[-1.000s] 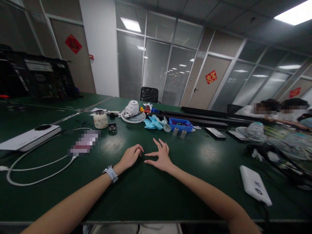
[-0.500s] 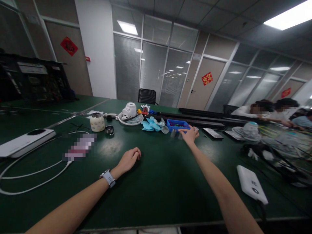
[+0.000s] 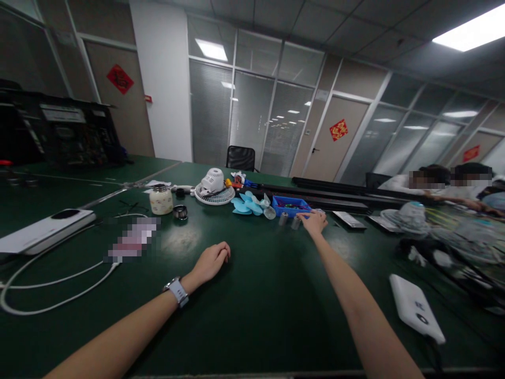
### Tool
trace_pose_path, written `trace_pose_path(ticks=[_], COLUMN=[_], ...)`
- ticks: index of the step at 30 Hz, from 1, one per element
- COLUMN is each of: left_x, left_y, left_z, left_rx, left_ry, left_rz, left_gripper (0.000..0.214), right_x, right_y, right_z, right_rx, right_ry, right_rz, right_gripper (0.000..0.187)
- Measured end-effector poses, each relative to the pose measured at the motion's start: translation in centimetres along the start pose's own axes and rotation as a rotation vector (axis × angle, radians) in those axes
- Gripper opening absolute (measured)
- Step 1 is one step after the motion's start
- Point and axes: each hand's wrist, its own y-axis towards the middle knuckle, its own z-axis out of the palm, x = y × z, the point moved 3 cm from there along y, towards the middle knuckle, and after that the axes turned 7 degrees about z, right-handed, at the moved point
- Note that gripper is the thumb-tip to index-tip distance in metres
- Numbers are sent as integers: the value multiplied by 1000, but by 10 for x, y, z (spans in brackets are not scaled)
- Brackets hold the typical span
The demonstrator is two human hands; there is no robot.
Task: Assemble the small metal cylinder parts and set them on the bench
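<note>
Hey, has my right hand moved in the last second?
Yes. The right hand went forward, away from the left hand at mid-table, to the blue tray on the far side; it now sits beside the small grey cylinders.

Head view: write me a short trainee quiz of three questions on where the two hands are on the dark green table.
1. True or false: the left hand rests with curled fingers on the dark green table.
2. Pick one. The right hand is nearest to:
A. the white rectangular power bank
B. the blue plastic tray and the two small grey cylinders
C. the cream-coloured jar
3. Fill in: the wristwatch with a pale strap sits on the ___ wrist.

Key: 1 true; 2 B; 3 left.
</note>
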Motion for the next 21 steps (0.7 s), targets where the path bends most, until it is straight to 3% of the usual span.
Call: trace_pose_path(ticks=[7, 14, 17, 19, 21], left_x=[4, 4, 1, 0, -1], left_y=[0, 0, 0, 0, 0], left_z=[1, 2, 1, 1, 1], left_rx=[2, 8, 12, 15, 18], left_ry=[-2, 8, 30, 46, 54], left_rz=[1, 1, 8, 10, 8], left_gripper=[26, 26, 26, 26, 26], right_x=[0, -9, -7, 0, 10], right_y=[4, 4, 0, -5, -11], right_z=[6, 13, 13, 12, 14], right_rx=[106, 238, 157, 42, 13], right_ry=[-1, 37, 28, -18, -57], right_rz=[12, 118, 78, -23, -127], right_gripper=[45, 40, 48, 56, 61])
